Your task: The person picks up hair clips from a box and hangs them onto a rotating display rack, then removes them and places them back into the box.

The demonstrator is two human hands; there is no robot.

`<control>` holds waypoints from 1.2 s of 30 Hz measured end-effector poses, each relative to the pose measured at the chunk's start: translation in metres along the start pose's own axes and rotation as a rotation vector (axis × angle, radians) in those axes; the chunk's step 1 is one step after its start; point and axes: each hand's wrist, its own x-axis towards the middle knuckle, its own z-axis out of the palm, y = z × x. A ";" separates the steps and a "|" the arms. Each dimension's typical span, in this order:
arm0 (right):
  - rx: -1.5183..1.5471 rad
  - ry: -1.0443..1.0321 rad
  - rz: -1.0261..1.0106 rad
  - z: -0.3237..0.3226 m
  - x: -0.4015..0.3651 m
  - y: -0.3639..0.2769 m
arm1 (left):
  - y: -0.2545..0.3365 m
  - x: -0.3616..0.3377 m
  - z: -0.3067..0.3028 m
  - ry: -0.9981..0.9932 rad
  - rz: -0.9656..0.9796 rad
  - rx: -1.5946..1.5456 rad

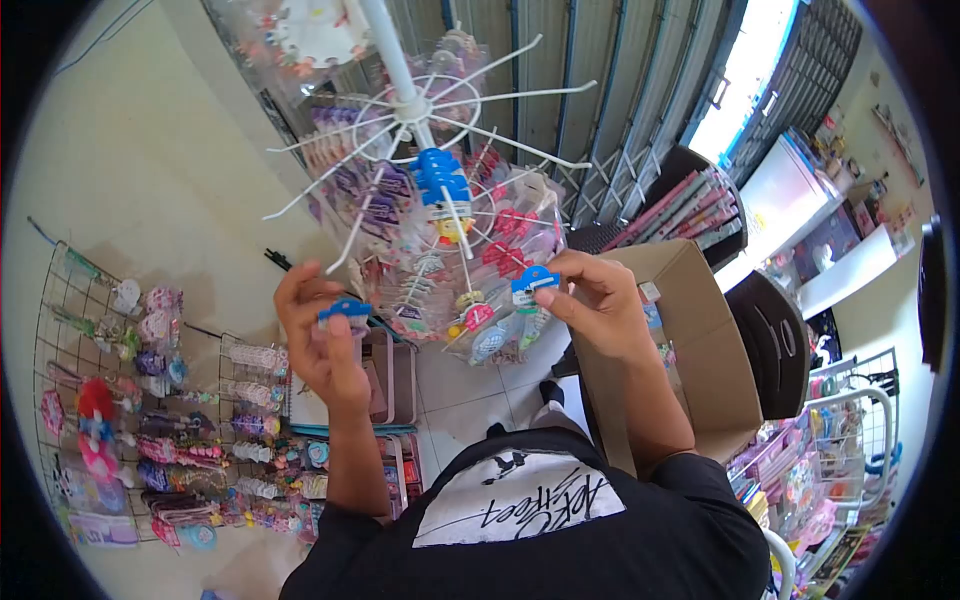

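My left hand (330, 345) is closed on a small packet with a blue header card (345, 308), left of the rack. Between the thumb and fingers of my right hand (605, 300) is another blue-topped card (535, 284), close to the tip of a lower prong. What the cards carry is too small to make out. Above and between my hands stands a white spinner rack (412, 108) with long wire prongs. Several blue cards (440, 180) hang on a front prong, and bagged purple and pink accessories (510, 225) hang around the pole.
An open cardboard box (700, 350) stands at my right, beside dark plastic chairs (765, 320). Rolled wrapping paper (680, 210) lies on a chair behind it. Wire grid panels with hair accessories (180, 420) line the left wall. A metal shutter (600, 100) closes the back.
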 end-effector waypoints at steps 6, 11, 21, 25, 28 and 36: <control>0.176 0.087 -0.042 0.044 0.029 -0.038 | -0.001 0.008 0.009 -0.037 -0.105 -0.248; -0.009 0.121 -0.163 0.048 0.033 -0.023 | -0.005 0.010 0.011 -0.039 -0.116 -0.294; -0.340 0.234 -0.234 0.052 0.065 0.005 | -0.005 0.010 0.005 -0.096 -0.098 -0.238; -0.520 0.412 -0.488 0.053 0.065 0.000 | 0.002 -0.001 0.008 0.062 0.027 -0.001; -0.505 0.315 -0.429 0.049 0.027 -0.003 | 0.013 -0.021 -0.002 -0.044 0.016 0.034; -0.129 -0.005 -0.228 0.082 0.001 -0.020 | 0.027 -0.026 0.022 -0.294 -0.102 -0.200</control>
